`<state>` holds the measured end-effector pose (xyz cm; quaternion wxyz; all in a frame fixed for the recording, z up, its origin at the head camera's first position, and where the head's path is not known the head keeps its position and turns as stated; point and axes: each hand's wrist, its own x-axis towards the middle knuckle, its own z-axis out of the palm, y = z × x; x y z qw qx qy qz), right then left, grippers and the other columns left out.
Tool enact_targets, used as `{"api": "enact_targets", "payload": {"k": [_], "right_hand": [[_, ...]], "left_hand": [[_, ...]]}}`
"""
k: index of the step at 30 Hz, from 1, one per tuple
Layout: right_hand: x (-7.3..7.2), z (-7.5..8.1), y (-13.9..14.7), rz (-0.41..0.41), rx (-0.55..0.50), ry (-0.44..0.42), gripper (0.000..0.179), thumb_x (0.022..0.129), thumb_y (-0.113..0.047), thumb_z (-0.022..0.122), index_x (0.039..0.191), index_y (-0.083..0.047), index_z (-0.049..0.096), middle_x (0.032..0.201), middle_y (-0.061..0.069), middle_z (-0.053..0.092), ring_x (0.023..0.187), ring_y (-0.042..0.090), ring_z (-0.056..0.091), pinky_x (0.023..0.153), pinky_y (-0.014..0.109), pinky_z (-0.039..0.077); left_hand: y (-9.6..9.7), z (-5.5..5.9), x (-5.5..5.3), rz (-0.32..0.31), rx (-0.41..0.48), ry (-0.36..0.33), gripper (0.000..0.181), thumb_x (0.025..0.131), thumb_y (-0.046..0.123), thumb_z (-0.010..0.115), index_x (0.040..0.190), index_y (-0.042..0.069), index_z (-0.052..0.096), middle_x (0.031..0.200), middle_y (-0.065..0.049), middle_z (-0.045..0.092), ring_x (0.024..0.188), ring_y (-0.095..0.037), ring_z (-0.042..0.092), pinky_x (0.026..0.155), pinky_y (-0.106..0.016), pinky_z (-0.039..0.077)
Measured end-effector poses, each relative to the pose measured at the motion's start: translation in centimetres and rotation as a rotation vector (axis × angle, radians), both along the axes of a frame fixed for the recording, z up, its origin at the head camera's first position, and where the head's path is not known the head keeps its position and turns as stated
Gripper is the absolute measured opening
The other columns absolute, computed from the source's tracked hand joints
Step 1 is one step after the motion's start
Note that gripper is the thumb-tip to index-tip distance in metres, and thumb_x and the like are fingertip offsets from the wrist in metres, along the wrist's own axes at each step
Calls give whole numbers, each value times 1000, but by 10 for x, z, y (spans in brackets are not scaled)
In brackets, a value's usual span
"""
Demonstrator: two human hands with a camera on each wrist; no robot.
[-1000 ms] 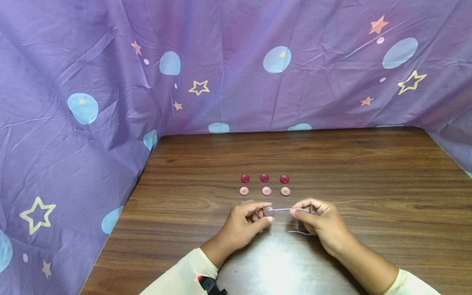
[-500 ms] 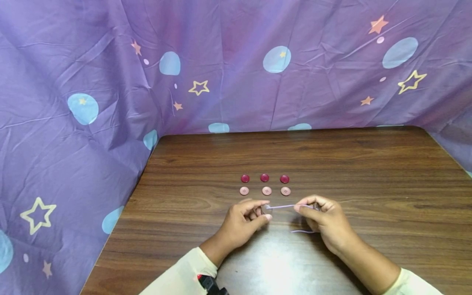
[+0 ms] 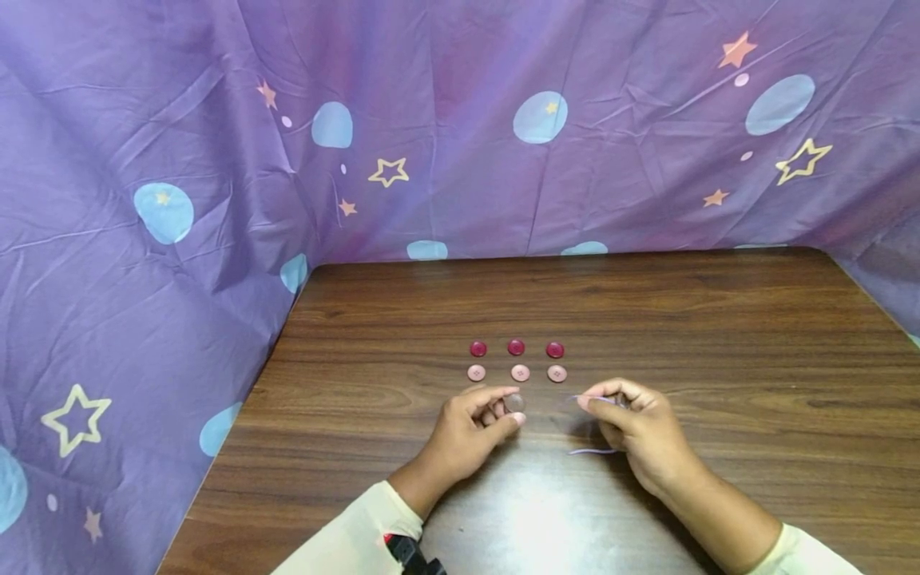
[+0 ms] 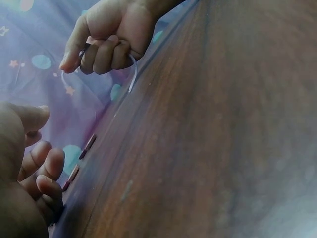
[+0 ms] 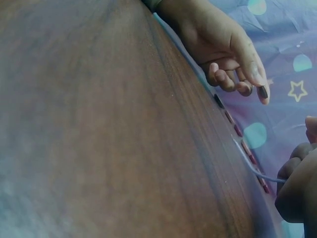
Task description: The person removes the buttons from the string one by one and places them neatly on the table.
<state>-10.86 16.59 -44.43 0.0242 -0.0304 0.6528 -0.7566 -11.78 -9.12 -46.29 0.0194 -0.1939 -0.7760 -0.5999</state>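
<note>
My left hand [image 3: 470, 427] pinches a small round brownish-grey button [image 3: 514, 402] on edge between thumb and forefinger, above the table. In the right wrist view that button [image 5: 262, 92] looks dark. Across from it, my right hand [image 3: 636, 427] pinches a thin purple cord [image 3: 592, 452] between thumb and forefinger, its other fingers curled. A short end of the cord sticks out past the fingertips toward the button, with a gap between them. The cord's other end [image 4: 132, 74] hangs below the right hand's curled fingers.
Beyond the hands lie three dark red buttons [image 3: 516, 347] in a row, with three pink buttons [image 3: 520, 373] in a nearer row. They rest on a brown wood-grain table [image 3: 388, 319]. A purple patterned cloth [image 3: 460, 160] hangs behind and at the sides.
Earlier the cord stretched from the right fingers to the button; now its end is away from the button. The left hand has shifted slightly left and the right hand slightly right.
</note>
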Motion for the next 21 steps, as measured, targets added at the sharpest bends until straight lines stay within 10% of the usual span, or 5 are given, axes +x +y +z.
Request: {"api": "enact_targets", "payload": {"k": [13,21], "right_hand": [[-2,-1,1,-4,-12,-2,24,99,6,70,89,-14,78,62,-11,50,53,16,29,51,42,16],[-2,-1,5,2,5,-39,12,99,4,72,94,-6,76,64,-11,51,54,5,39,52,41,19]], "left_hand": [[0,-2,-2,86,-8,120,33,92,3,84,124,-3,78,91,-18,68,78,1,56,71,-16,53],[0,-1,-2,146,-35,135,33,91,5,86,122,-1,81,95,-16,71,86,-23,68,81,-27,61]]}}
